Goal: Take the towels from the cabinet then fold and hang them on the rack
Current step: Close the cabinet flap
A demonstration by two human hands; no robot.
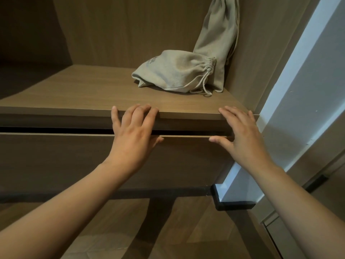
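Left hand point(134, 130) and right hand point(243, 133), grips released, lie flat on the smooth wood-grain cabinet shelf point(74, 94).

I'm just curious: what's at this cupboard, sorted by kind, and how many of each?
Beige drawstring bags: 2, the lying bag and the upright bag
Hands: 2, the left hand and the right hand
Drawers: 1, the drawer
Total: 5
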